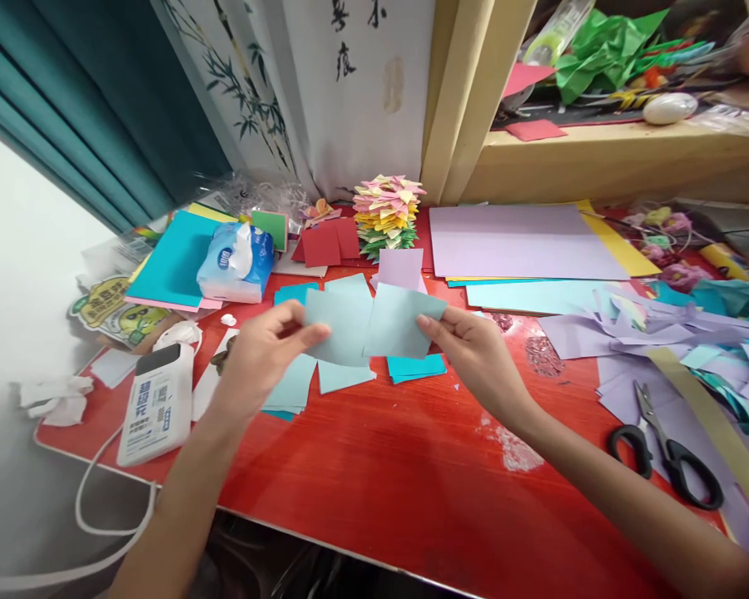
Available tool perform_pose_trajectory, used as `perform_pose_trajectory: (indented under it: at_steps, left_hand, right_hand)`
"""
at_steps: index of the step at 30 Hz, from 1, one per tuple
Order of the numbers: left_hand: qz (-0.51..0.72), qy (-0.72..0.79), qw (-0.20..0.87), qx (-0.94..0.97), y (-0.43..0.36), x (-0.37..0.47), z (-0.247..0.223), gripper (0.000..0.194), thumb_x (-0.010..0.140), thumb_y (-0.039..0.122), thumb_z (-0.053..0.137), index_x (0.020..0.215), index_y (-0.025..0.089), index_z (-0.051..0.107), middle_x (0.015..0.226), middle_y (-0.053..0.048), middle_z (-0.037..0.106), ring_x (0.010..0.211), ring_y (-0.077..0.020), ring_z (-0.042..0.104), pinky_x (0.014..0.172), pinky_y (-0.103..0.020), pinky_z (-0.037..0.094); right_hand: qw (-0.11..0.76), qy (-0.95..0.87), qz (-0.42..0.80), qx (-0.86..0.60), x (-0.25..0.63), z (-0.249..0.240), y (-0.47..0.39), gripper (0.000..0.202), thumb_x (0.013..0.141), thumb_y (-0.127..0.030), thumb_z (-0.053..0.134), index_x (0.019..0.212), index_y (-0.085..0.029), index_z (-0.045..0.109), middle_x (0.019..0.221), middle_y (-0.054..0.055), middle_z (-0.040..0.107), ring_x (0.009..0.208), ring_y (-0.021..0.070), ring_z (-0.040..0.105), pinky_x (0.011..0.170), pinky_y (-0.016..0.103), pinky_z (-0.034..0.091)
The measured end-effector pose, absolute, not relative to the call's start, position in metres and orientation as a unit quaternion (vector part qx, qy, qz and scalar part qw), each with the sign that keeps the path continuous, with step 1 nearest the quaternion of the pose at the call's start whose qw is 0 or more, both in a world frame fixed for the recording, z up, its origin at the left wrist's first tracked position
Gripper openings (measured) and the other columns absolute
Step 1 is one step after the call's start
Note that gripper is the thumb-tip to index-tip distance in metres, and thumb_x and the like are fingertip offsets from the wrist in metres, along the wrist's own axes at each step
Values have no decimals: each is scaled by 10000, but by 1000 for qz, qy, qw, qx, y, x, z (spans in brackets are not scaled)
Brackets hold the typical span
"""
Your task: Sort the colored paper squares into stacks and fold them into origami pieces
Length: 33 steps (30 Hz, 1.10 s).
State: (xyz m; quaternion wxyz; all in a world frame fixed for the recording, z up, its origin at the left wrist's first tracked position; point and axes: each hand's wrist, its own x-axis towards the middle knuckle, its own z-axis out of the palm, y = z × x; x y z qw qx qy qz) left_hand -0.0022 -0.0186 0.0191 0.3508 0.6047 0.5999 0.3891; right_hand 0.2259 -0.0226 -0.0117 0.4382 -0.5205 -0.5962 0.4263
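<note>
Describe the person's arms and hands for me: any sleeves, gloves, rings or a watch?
Both forearms are bare as far as the picture shows, with no sleeves in view. The left hand and the right hand wear no gloves. No rings, watch or wristband show on either, and no markings are visible.

Two bare forearms in view, no sleeves down to where the frame cuts them off. Left hand and right hand: no gloves, rings, watch or wristbands visible. Slim fingers, nails short and unpainted as far as visible. No markings on the arms.
</note>
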Motion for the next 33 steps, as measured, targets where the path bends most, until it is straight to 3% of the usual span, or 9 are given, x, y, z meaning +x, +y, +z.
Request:
perform_pose_trajectory:
  at_steps: [4, 9, 14, 18, 22, 25, 29, 33]
  left_hand:
    - [400, 659, 374, 516, -35, -53, 8, 266, 711, 428, 627, 665, 195, 508, 526, 56, 358, 470, -76, 302, 432, -205, 240]
    - [229, 725, 381, 526, -56, -91, -21, 310, 756, 493, 538, 669, 201, 478, 481, 64, 302, 449, -94, 301, 438, -215, 232]
    - [136, 746, 263, 596, -57, -87, -34, 312, 776, 498, 471, 654, 212, 441, 535, 43, 394, 515, -131, 401, 492, -235, 286]
    - [92, 765, 218, 599, -54, -77, -34, 235, 761, 432, 490, 859, 218, 490, 638, 14, 527, 598, -175, 514, 535, -252, 345]
    - [30, 765, 182, 617, -57, -74, -35, 304, 807, 458, 425, 979, 213, 477, 683, -10, 565, 608, -200, 553, 530, -272, 353]
    - [20, 762, 106, 639, -59, -76, -37, 359, 824, 467, 414, 1069, 209, 464, 883, -57, 593, 747, -237, 574, 590, -308, 389]
    - [32, 640, 64, 765, -50, -84, -39, 422, 839, 406, 439, 1217, 222, 421, 1272, -75, 456, 1108, -273, 421, 876, -387, 354]
    - [-30, 557, 84, 826, -33, -87, -37, 465, 844, 369, 438, 1289, 252, 373, 1312, -66, 431, 1105, -297, 375, 887, -432, 307]
  right_hand:
    - [430, -590, 427, -533, 232, -15, -16, 283, 838, -392, 505, 660, -172, 524, 551, -26, 462, 503, 89, 441, 457, 230, 358]
    - [371, -629, 392, -559, 229, -15, 0, 358, 821, -390, 516, 552, -186, 398, 491, -55, 342, 436, 68, 342, 411, 221, 256]
    - [337, -680, 343, -553, 204, -13, 41, 428, 782, -343, 553, 525, -196, 243, 490, -69, 229, 445, 58, 212, 427, 225, 175]
    - [308, -696, 317, -566, 175, -21, 79, 350, 786, -299, 534, 530, -196, 318, 465, -64, 305, 440, 68, 280, 455, 229, 231]
    - [252, -704, 267, -608, 154, -40, 107, 196, 808, -302, 503, 658, -177, 495, 566, -6, 508, 532, 118, 466, 518, 236, 333]
    - [241, -693, 237, -637, 148, -53, 117, 152, 806, -301, 515, 790, -154, 550, 755, 73, 598, 688, 189, 560, 580, 271, 382]
    - [192, -710, 141, -663, 143, -57, 115, 262, 789, -287, 558, 971, -99, 544, 928, 162, 601, 843, 288, 591, 655, 343, 419]
    - [171, -776, 0, -607, 138, -46, 91, 355, 848, -272, 479, 1133, -60, 472, 1061, 206, 548, 810, 268, 606, 614, 329, 437]
